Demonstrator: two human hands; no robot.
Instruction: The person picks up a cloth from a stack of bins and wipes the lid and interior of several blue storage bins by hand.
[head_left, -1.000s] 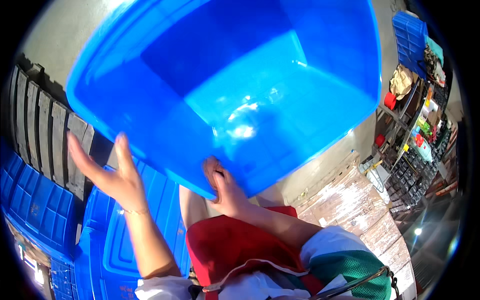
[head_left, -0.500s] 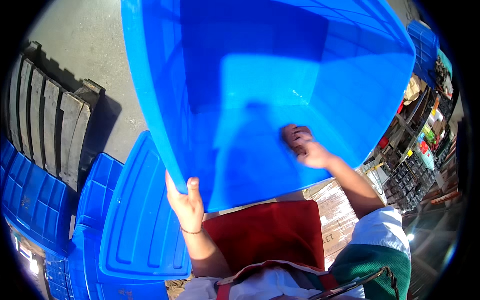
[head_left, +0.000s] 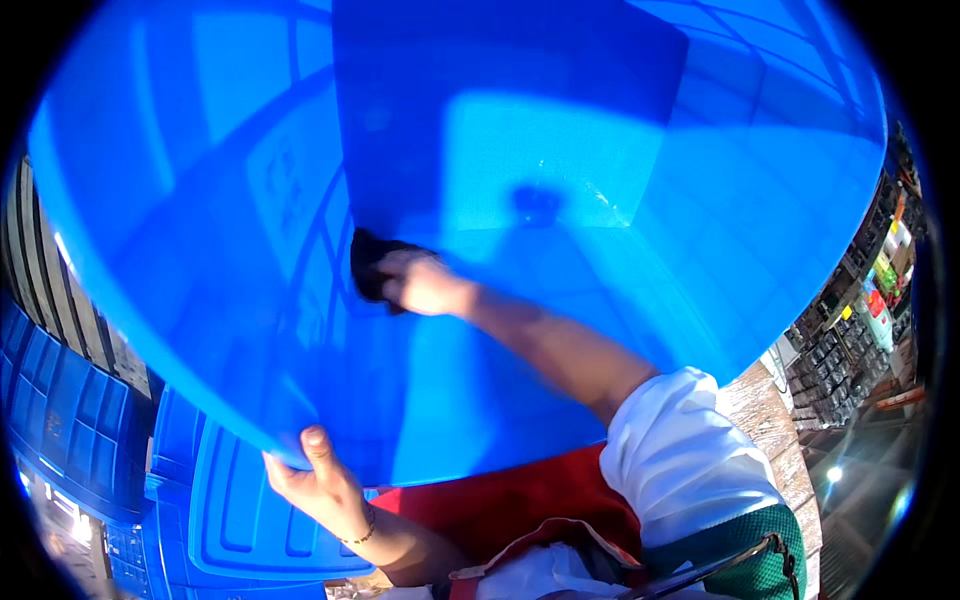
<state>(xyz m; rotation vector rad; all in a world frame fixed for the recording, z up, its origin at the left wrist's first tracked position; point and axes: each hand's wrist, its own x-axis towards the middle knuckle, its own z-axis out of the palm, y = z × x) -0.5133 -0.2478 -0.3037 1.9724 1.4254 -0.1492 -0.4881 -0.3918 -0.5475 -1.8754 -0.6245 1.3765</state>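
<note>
Head view: big blue tub (head_left: 200,200) tipped, mouth toward the person. Left hand (head_left: 318,487) clamps its near rim, thumb over the edge. Right hand (head_left: 425,283), deep inside, presses a dark cloth (head_left: 368,262) against the left wall.

An outdoor shop yard: stacked blue plastic crates (head_left: 70,430) left of the big tub (head_left: 500,150), stocked goods shelves (head_left: 860,300) right.

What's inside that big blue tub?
Inside the blue tub, the right hand presses a dark cloth against the wall. The left hand grips the rim. The hand covers part of the cloth.
</note>
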